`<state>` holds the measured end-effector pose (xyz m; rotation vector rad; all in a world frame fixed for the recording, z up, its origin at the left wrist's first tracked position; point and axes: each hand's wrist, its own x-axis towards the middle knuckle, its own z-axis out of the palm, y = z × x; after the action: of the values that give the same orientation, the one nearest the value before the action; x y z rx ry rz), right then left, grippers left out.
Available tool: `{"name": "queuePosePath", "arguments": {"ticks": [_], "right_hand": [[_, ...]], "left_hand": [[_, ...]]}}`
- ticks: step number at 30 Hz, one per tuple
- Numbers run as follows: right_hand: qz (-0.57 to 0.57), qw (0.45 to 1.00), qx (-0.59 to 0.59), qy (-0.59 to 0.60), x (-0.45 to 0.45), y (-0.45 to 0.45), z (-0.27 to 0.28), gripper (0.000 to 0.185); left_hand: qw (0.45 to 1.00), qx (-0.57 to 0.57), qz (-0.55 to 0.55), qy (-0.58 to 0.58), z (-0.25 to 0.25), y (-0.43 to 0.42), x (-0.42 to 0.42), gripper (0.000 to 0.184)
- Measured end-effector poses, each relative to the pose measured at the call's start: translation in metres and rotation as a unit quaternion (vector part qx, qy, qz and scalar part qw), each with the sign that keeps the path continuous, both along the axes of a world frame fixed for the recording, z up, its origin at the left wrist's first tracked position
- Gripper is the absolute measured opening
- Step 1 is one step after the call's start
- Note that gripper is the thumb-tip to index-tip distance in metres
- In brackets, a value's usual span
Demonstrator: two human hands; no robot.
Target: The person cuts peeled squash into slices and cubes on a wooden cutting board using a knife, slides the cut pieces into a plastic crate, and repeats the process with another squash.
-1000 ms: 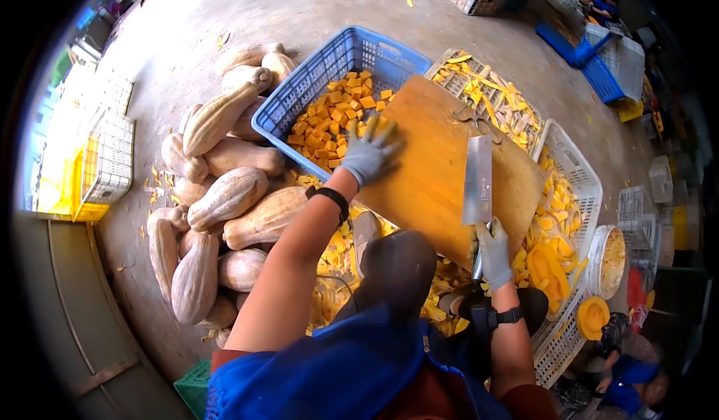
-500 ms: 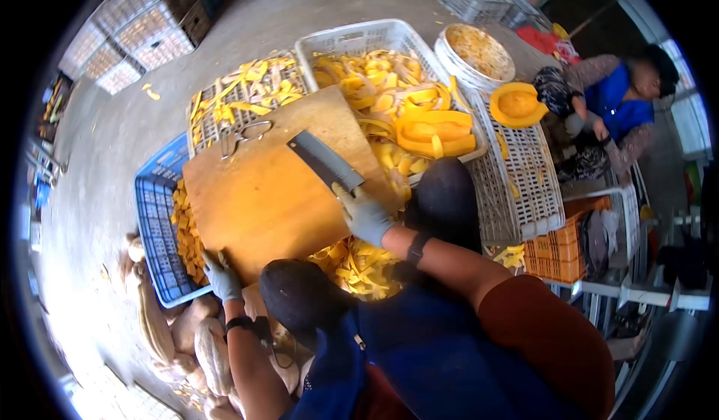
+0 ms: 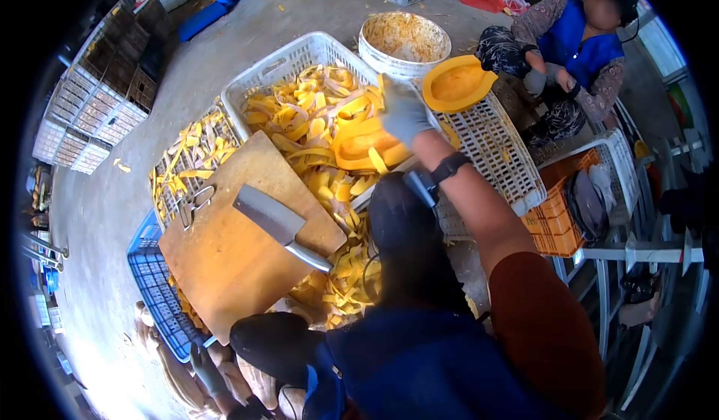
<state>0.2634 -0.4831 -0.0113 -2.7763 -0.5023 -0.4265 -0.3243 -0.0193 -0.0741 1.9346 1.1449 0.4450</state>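
Note:
My right hand point(image 3: 407, 115), in a grey glove, reaches over the right side of a white crate point(image 3: 296, 47) of squash peelings. It is beside a hollowed orange squash half point(image 3: 359, 144); its fingers are blurred, so their grip is unclear. Low at the left, my gloved left hand point(image 3: 206, 369) has its fingers stretched out beside the corner of a blue crate point(image 3: 153, 289), above whole tan squashes point(image 3: 256, 379). A cleaver point(image 3: 269, 214) lies on the wooden cutting board point(image 3: 225, 259), its handle over the right edge. Metal scissors point(image 3: 196, 206) rest at the board's left edge.
Another squash half point(image 3: 457, 84) sits on an upturned white crate point(image 3: 505, 146). Behind stands a white bucket point(image 3: 404, 45) with orange residue. A co-worker point(image 3: 573, 53) sits at the right, near an orange crate point(image 3: 554, 221). Peelings point(image 3: 337, 289) lie between my knees.
My right hand has let go of the cleaver and moved forward to the peelings crate. My left hand has come off the board's edge and dropped lower. The view has shifted right.

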Motion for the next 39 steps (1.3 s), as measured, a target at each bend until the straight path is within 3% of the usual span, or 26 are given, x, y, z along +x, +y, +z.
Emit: {"name": "queuePosePath", "arguments": {"ticks": [1,2,3,4,5,6,7,8,9,10,11,12,13,16,19,20,21,23,25,26,28,30,31,33,34,39], "right_hand": [[-0.023,0.999,-0.039,-0.016,0.011,-0.025,0.009,0.053],[-0.079,0.995,-0.055,-0.029,0.025,-0.045,0.001,0.054],[-0.115,0.99,-0.082,-0.002,0.037,-0.064,-0.016,0.047],[-0.152,0.967,-0.162,0.12,0.061,-0.082,-0.041,0.038],[-0.123,0.973,-0.193,0.03,0.073,-0.105,-0.082,0.031],[-0.075,0.979,-0.149,-0.113,0.06,-0.12,-0.086,0.03],[-0.076,0.981,-0.181,0.012,0.065,-0.124,-0.076,0.031],[-0.08,0.974,-0.208,0.035,0.077,-0.129,-0.082,0.031],[-0.021,0.984,-0.164,-0.063,0.08,-0.141,-0.09,0.032],[0.001,0.992,-0.127,-0.017,0.072,-0.139,-0.066,0.036],[-0.026,0.995,-0.099,0.009,0.076,-0.139,-0.063,0.042],[-0.038,0.993,-0.108,-0.018,0.082,-0.14,-0.062,0.046],[-0.068,0.991,-0.11,0.034,0.074,-0.135,-0.032,0.048],[-0.064,0.996,0.014,0.058,0.085,-0.136,-0.011,0.042],[0.038,0.984,0.171,0.04,0.082,-0.14,0.029,0.046],[0.055,0.977,0.197,0.061,0.071,-0.133,0.052,0.044],[0.071,0.97,0.218,0.085,0.053,-0.124,0.081,0.042],[0.028,0.914,0.319,0.248,0.017,-0.097,0.124,0.038],[0.133,0.847,0.417,0.303,-0.013,-0.068,0.131,0.039],[0.184,0.801,0.468,0.326,-0.029,-0.05,0.135,0.039],[0.232,0.777,0.465,0.355,-0.076,-0.001,0.153,0.04],[0.279,0.732,0.478,0.397,-0.121,0.051,0.165,0.041],[0.301,0.698,0.491,0.426,-0.138,0.075,0.166,0.041],[0.339,0.706,0.472,0.405,-0.157,0.12,0.152,0.036],[0.368,0.669,0.491,0.42,-0.173,0.141,0.152,0.035],[0.354,0.64,0.574,0.369,-0.209,0.238,0.071,0.032]], "left_hand": [[0.994,0.072,-0.064,0.052,0.001,0.002,-0.016,0.037],[0.977,0.144,-0.124,0.102,0.0,0.006,-0.038,0.036],[0.949,0.214,-0.175,0.151,-0.001,0.004,-0.047,0.034],[0.968,0.162,-0.127,0.14,0.01,-0.014,-0.037,0.034],[0.984,0.113,-0.064,0.121,0.036,-0.046,-0.021,0.035],[0.993,0.066,0.008,0.093,0.052,-0.07,-0.019,0.035],[0.984,0.143,-0.06,0.087,0.034,-0.059,-0.043,0.035],[0.922,0.305,-0.174,0.164,0.035,-0.059,-0.055,0.033],[0.962,0.232,-0.094,0.112,0.045,-0.075,-0.043,0.033],[0.989,0.123,0.054,0.061,0.07,-0.093,-0.018,0.034],[0.992,0.08,0.083,0.049,0.059,-0.084,-0.026,0.034],[0.993,0.077,0.089,0.013,0.071,-0.094,-0.018,0.033],[0.992,0.087,0.085,-0.026,0.088,-0.111,-0.005,0.033],[0.983,0.079,0.029,-0.161,0.109,-0.134,0.019,0.033],[0.976,0.092,0.01,-0.199,0.109,-0.131,0.037,0.034],[0.949,-0.108,0.095,-0.282,0.157,-0.149,0.066,0.036],[0.947,-0.061,0.061,-0.311,0.195,-0.164,0.09,0.043],[0.91,-0.013,-0.062,-0.41,0.256,-0.19,0.121,0.076],[0.867,0.074,-0.19,-0.454,0.307,-0.209,0.141,0.099],[0.876,0.199,-0.19,-0.396,0.327,-0.218,0.15,0.117],[0.839,0.337,-0.247,-0.349,0.352,-0.231,0.159,0.114],[0.802,0.383,-0.311,-0.337,0.364,-0.244,0.163,0.11],[0.788,0.392,-0.336,-0.337,0.366,-0.248,0.162,0.109],[0.777,0.394,-0.356,-0.338,0.368,-0.251,0.159,0.105],[0.775,0.393,-0.361,-0.339,0.368,-0.25,0.156,0.104],[0.746,0.347,-0.395,-0.41,0.367,-0.245,0.147,0.096]]}}
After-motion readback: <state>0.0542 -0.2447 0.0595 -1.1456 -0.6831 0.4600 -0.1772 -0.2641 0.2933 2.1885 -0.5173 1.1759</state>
